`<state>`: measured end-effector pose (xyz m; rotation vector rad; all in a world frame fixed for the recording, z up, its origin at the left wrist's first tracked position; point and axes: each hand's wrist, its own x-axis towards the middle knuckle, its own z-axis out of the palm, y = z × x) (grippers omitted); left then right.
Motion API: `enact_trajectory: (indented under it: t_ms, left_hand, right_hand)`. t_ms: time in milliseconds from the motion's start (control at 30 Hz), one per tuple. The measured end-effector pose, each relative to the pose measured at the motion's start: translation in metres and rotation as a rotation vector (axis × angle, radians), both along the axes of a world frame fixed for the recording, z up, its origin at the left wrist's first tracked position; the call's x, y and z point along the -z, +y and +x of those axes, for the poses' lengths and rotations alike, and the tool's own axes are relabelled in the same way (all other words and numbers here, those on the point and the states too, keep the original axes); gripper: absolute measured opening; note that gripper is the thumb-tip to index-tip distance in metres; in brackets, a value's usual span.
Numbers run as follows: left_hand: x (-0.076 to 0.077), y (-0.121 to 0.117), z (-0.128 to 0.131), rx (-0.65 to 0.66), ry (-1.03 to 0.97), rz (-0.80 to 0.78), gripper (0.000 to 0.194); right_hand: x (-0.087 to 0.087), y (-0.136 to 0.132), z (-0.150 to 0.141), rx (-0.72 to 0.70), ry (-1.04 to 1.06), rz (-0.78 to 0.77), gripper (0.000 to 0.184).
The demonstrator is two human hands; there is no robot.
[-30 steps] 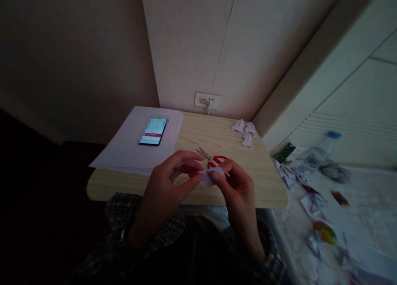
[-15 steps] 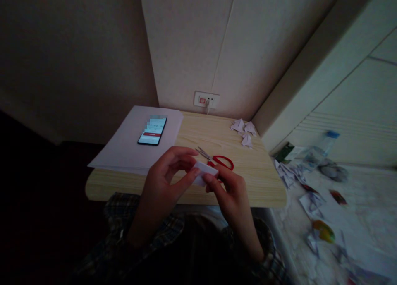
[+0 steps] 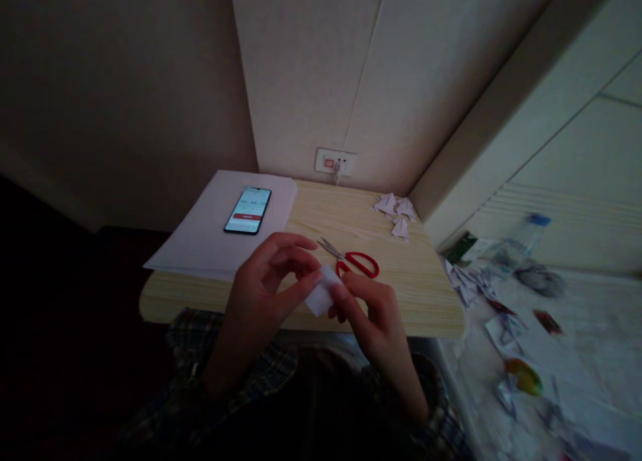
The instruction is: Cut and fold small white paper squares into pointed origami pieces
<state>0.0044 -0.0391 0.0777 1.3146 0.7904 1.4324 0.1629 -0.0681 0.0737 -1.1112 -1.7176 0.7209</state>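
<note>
A small folded piece of white paper (image 3: 319, 298) is held between my two hands over the front of the wooden table. My left hand (image 3: 273, 280) pinches its upper left edge between thumb and curled fingers. On the other side, my right hand (image 3: 364, 307) grips it with the thumb on top and fingers beneath, partly hiding it. Just beyond my hands lie red-handled scissors (image 3: 348, 257), blades slightly apart and pointing left; one handle loop is partly covered by my right hand.
At left on the table (image 3: 331, 213), a lit smartphone (image 3: 248, 211) rests on a stack of white sheets (image 3: 200, 227). Several folded paper pieces (image 3: 400, 228) sit at the back right. A plastic bottle (image 3: 519, 247) and a yellow-green object (image 3: 524, 377) lie on the surface at right.
The paper has turned between my fingers, from lying slantwise to pointing down toward me. Both hands stay near the same spot, and the scissors and phone lie where they were.
</note>
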Motion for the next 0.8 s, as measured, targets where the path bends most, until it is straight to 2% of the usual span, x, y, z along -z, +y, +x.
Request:
enact_trajectory:
  t_ms: [133, 300, 467, 633, 800]
  left_hand:
    - [-0.0019, -0.0019, 0.0036, -0.007, -0.041, -0.017, 0.03]
    - [-0.0034, -0.003, 0.0085, 0.034, -0.061, -0.063, 0.031]
    - [-0.0058, -0.0003, 0.0061, -0.012, -0.045, -0.051, 0.029]
    - [-0.0057, 0.0009, 0.005, -0.011, -0.072, -0.159, 0.019]
    - [-0.0058, 0.0028, 0.0055, -0.025, -0.006, -0.199, 0.017]
  right_hand:
    - [0.0022, -0.0011, -0.005, -0.086, -0.022, -0.049, 0.044]
    - [0.0048, -0.0009, -0.0084, -0.046, 0.028, -0.041, 0.047]
    - [0.0037, -0.0002, -0.0082, -0.038, 0.017, -0.045, 0.044]
    - [0.0036, -0.0022, -0.0083, -0.016, 0.033, -0.037, 0.045]
    - [0.0066, -0.0014, -0.0054, 0.013, 0.034, 0.011, 0.042]
